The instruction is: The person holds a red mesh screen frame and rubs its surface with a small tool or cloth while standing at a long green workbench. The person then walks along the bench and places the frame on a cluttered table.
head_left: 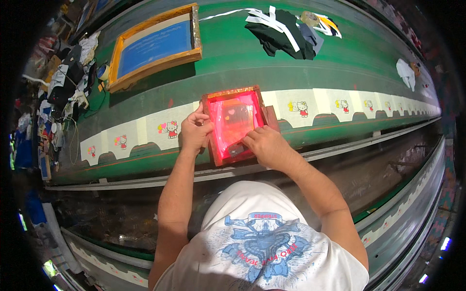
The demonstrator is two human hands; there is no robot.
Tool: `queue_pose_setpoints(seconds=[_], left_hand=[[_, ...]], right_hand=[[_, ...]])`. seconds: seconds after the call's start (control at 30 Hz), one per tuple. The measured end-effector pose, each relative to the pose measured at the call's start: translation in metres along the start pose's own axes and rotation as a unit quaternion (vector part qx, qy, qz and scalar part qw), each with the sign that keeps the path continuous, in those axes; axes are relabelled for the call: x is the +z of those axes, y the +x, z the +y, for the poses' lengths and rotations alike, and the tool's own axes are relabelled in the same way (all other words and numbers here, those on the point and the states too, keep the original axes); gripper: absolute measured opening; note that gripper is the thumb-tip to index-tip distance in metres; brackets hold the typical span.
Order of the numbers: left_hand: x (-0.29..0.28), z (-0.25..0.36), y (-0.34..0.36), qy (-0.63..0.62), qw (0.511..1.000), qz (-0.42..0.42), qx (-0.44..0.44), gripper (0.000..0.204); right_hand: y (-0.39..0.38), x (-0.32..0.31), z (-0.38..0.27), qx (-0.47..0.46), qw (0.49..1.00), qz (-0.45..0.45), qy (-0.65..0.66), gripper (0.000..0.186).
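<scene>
A small wooden-framed printing screen [235, 90] lies over a row of pale fabric pieces [310, 97] on the green table. Bright pink ink [219, 138] coats the inside of the screen around a paler window in its middle. On the frame's left side rests my left hand [196, 130], its fingers curled round the wood. My right hand [268, 148] is closed on a small dark squeegee [236, 149] at the near end of the screen; its fingers partly hide the tool. Printed cartoon cat figures with yellow, pink and red show on the pieces at both sides.
A larger wooden screen with blue mesh [158, 46] is at the far left. Dark cloth with white strips [281, 34] lies at the back, a white rag [405, 73] farther right. Clutter [65, 77] crowds the left end. A metal rail [145, 182] borders the near edge.
</scene>
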State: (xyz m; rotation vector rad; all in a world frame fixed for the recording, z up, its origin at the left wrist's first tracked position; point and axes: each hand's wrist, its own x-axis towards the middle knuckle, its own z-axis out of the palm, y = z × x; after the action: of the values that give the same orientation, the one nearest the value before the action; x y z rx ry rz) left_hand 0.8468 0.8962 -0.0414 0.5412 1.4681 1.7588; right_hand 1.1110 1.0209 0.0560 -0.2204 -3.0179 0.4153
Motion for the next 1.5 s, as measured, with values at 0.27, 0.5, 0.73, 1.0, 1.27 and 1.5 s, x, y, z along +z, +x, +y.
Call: queue_pose_setpoints(seconds=[0.27, 0.5, 0.73, 1.0, 1.27, 1.5], left_hand=[[-0.002, -0.01, 0.003, 0.028, 0.999, 0.003, 0.025, 0.026], [-0.001, -0.003, 0.001, 0.098, 0.995, 0.009, 0.027, 0.021], [-0.003, -0.006, 0.001, 0.081, 0.996, -0.001, 0.031, 0.018], [-0.009, -0.021, 0.005, 0.094, 0.993, -0.006, 0.064, 0.02], [-0.009, -0.024, 0.01, 0.077, 0.994, -0.012, 0.07, 0.022], [0.015, 0.001, 0.002, 0.02, 0.996, -0.035, 0.085, 0.023]], right_hand=[[0.06, -0.013, 0.047, 0.016, 1.0, -0.02, -0.008, 0.041], [0.089, 0.008, 0.076, 0.038, 0.995, 0.095, -0.015, 0.043], [0.069, 0.015, 0.048, 0.061, 0.995, 0.081, 0.006, 0.054], [0.006, 0.032, -0.011, 0.031, 0.994, 0.103, 0.014, 0.06], [-0.024, 0.018, -0.037, 0.056, 0.995, 0.055, 0.061, 0.072], [-0.051, 0.025, -0.017, 0.041, 0.967, 0.218, 0.127, 0.049]])
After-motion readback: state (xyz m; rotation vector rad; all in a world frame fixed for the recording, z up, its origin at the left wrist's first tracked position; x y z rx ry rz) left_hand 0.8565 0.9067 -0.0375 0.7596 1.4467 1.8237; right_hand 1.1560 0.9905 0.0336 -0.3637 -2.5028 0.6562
